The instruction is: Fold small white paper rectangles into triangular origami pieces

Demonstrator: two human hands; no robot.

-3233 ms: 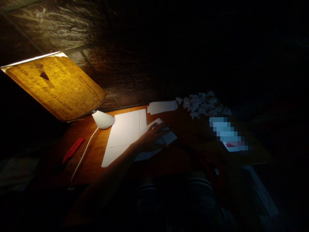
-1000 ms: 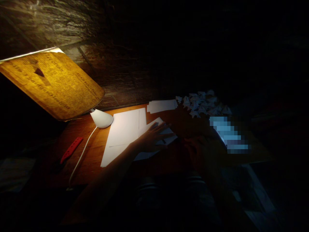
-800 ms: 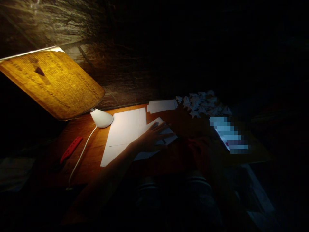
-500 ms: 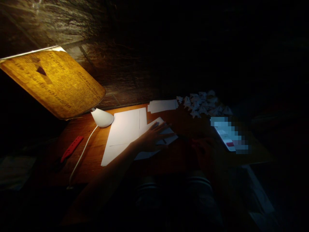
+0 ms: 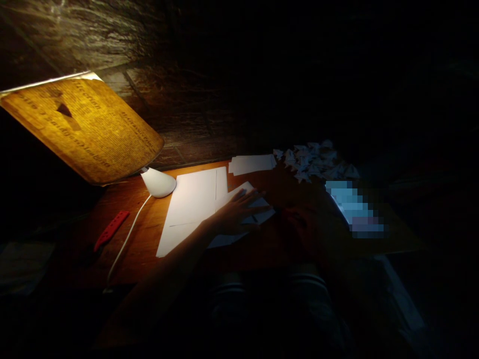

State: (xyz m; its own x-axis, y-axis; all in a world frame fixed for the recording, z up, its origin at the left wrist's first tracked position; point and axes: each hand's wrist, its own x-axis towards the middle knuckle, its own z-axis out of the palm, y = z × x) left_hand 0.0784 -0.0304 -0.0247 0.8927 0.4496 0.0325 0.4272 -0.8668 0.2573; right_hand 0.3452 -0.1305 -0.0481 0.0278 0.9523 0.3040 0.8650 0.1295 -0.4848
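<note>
Wooden table point(image 5: 144, 239), dim stone wall point(image 5: 123, 40); left grip point(image 5: 239, 212) splayed on paper point(image 5: 226, 241); right grip point(image 5: 302, 223) unclear.

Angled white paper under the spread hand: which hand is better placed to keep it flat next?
Likely the left hand: it lies spread across the angled white paper. The right hand is off to the paper's right, too shadowed to tell whether it holds anything.

A single camera, worn on the head, looks forward and down across the wooden table point(image 5: 151, 227) here, near enough that the left hand point(image 5: 241, 209) sits by the dial's centre, lampshade point(image 5: 90, 134) between nine and ten o'clock, stone-tile wall point(image 5: 145, 45) at eleven, phone point(image 5: 348, 209) just past three.
</note>
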